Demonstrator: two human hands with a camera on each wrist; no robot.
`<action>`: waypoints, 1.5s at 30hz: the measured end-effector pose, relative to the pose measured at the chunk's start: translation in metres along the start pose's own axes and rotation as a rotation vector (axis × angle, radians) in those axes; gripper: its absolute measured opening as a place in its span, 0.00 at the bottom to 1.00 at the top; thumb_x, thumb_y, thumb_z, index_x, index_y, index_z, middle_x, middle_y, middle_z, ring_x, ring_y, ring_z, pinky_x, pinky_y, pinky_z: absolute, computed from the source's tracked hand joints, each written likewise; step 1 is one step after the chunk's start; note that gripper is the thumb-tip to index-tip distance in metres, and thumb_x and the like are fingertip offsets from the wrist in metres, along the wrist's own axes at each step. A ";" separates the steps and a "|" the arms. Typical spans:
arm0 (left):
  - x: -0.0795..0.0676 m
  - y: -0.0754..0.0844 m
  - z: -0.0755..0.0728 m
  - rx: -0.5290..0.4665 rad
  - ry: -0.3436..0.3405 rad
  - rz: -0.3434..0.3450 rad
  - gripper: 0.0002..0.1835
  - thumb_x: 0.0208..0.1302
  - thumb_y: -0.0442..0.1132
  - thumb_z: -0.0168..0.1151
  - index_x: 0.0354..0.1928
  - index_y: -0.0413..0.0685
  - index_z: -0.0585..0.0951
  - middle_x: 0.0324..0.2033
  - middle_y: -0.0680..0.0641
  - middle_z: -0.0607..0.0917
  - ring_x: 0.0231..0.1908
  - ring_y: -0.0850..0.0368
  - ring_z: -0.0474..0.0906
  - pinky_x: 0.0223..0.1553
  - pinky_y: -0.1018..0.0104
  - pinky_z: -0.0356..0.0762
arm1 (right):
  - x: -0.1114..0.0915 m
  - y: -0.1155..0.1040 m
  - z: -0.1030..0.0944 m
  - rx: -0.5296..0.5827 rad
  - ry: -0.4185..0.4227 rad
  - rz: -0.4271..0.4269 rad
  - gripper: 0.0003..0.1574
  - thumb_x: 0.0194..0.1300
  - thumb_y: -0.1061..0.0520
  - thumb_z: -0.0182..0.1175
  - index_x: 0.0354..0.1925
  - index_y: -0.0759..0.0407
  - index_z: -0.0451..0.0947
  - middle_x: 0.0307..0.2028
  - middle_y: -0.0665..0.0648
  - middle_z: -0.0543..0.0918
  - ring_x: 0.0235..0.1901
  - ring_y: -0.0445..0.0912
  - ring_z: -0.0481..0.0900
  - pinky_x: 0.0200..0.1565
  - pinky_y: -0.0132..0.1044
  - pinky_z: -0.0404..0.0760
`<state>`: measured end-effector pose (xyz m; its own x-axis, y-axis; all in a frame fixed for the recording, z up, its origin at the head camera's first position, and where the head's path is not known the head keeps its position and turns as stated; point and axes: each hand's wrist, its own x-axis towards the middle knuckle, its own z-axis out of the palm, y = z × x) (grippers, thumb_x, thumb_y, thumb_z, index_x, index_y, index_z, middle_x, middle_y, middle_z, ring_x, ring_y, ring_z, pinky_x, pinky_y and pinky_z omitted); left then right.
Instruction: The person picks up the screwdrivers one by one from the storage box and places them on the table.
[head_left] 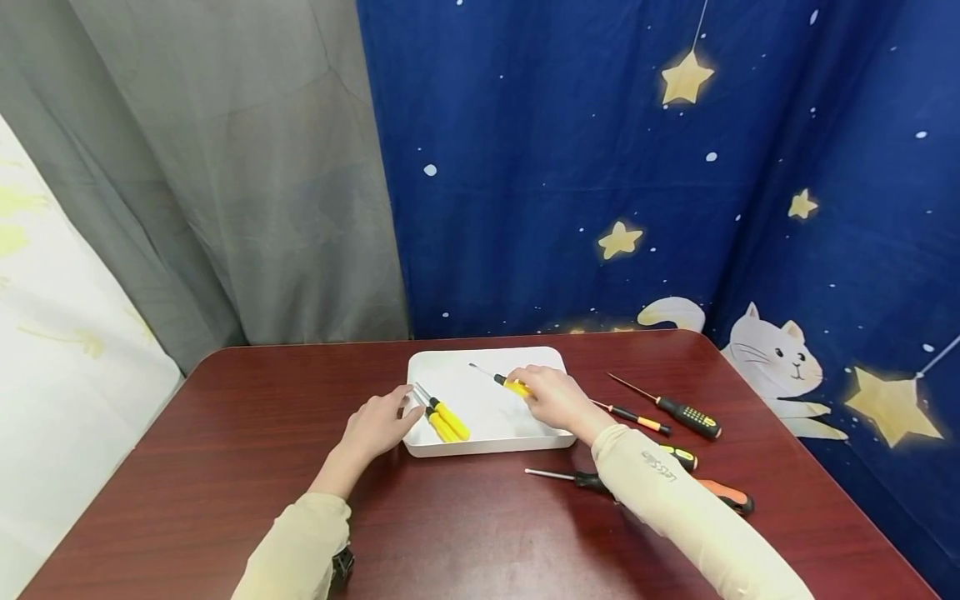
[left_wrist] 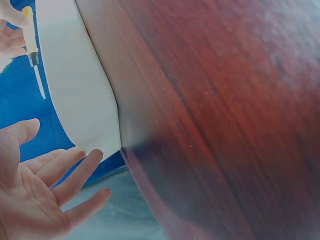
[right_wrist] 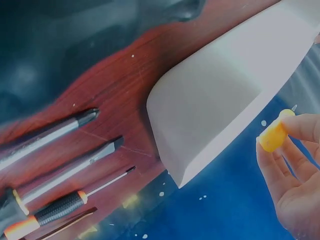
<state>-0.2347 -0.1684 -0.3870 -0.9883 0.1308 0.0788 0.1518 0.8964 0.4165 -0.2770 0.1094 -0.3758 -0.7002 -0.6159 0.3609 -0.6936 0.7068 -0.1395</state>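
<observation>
Screwdriver [head_left: 500, 380] looked light and stiff, hard to break; yellow handle [right_wrist: 272, 138] possibly slick, so best taken mid-handle. It was over the tray [head_left: 491, 447], handle pinched by the right hand [head_left: 553, 393], shaft pointing away and left. Right forearm [head_left: 660, 483] slanted in from the right. Left hand [head_left: 378, 425] gripped nothing, fingers loosely extended at the tray's left edge.

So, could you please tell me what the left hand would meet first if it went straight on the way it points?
Most likely the white tray, at its left rim: the left hand overlaps that rim in the head view, though whether they touch is unclear.
</observation>
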 end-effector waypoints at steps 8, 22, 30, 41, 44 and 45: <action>-0.001 0.001 -0.002 0.004 -0.002 0.005 0.27 0.59 0.50 0.51 0.57 0.42 0.69 0.44 0.42 0.79 0.42 0.47 0.74 0.35 0.49 0.70 | -0.005 -0.002 -0.008 0.000 -0.031 0.003 0.20 0.49 0.69 0.57 0.42 0.53 0.77 0.35 0.51 0.79 0.33 0.43 0.74 0.35 0.39 0.73; -0.002 -0.001 0.000 0.008 -0.007 -0.004 0.27 0.59 0.50 0.51 0.57 0.42 0.69 0.45 0.43 0.78 0.41 0.48 0.74 0.35 0.49 0.70 | -0.015 -0.004 -0.017 0.008 -0.035 -0.038 0.19 0.51 0.67 0.58 0.42 0.51 0.76 0.37 0.51 0.79 0.35 0.42 0.74 0.34 0.38 0.73; -0.002 -0.001 0.001 0.009 -0.003 -0.003 0.28 0.59 0.50 0.51 0.58 0.42 0.68 0.44 0.43 0.79 0.42 0.47 0.74 0.36 0.48 0.70 | -0.019 -0.010 -0.023 0.010 -0.048 -0.060 0.19 0.52 0.66 0.58 0.43 0.50 0.76 0.37 0.49 0.78 0.34 0.40 0.72 0.33 0.35 0.72; -0.001 0.000 0.001 0.013 -0.004 0.001 0.27 0.59 0.50 0.51 0.58 0.42 0.68 0.45 0.42 0.78 0.42 0.47 0.74 0.36 0.48 0.70 | -0.027 -0.020 -0.027 -0.001 -0.052 -0.136 0.20 0.53 0.66 0.57 0.44 0.49 0.76 0.35 0.46 0.78 0.34 0.39 0.71 0.32 0.33 0.71; -0.001 0.001 0.001 0.013 -0.005 0.000 0.27 0.59 0.50 0.51 0.58 0.42 0.68 0.45 0.42 0.78 0.42 0.47 0.74 0.36 0.48 0.70 | -0.028 -0.022 -0.028 0.000 -0.053 -0.144 0.20 0.53 0.65 0.57 0.44 0.49 0.76 0.35 0.45 0.77 0.34 0.38 0.71 0.32 0.32 0.71; -0.001 0.001 0.001 0.012 -0.005 -0.001 0.27 0.59 0.50 0.51 0.58 0.42 0.68 0.45 0.42 0.78 0.42 0.47 0.74 0.36 0.48 0.70 | -0.029 -0.023 -0.029 0.003 -0.051 -0.149 0.20 0.52 0.66 0.57 0.44 0.49 0.76 0.35 0.45 0.77 0.34 0.38 0.71 0.32 0.32 0.71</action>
<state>-0.2334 -0.1676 -0.3879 -0.9885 0.1321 0.0735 0.1507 0.9016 0.4056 -0.2358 0.1205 -0.3564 -0.5974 -0.7307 0.3305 -0.7907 0.6054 -0.0907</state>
